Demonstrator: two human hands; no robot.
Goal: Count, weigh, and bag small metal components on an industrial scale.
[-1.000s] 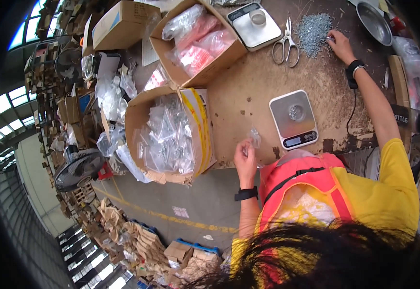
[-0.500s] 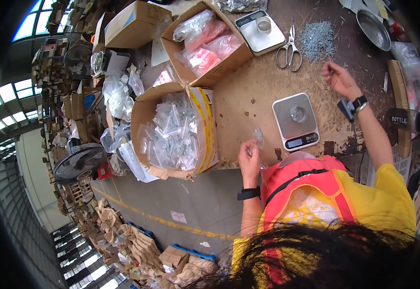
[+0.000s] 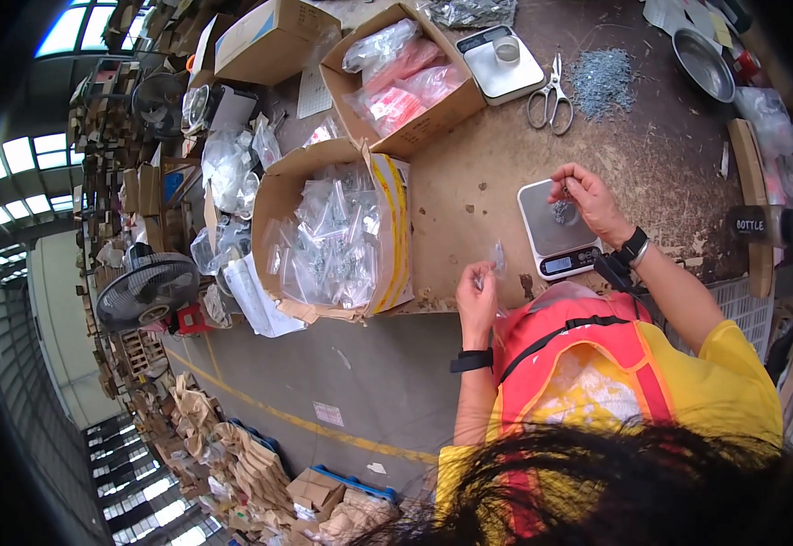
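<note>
My left hand is closed on a small clear plastic bag, which stands up from the fingertips beside the scale. Over the white digital scale hovers my right hand, its fingers bent together in a pinch; what they hold, if anything, is too small to make out. Under those fingers, small metal pieces lie in a small round dish on the scale's plate, partly hidden by the hand. Farther back is a loose pile of small grey metal pieces, like screws.
Left of the scale stands a carton of filled clear bags; behind it, another carton holds red and clear bags. Scissors lie near a second scale. A metal bowl sits far right, above a black bottle.
My right hand has moved left and nearer, from beside the metal pile to over the scale. My left hand stays almost in place with the bag.
</note>
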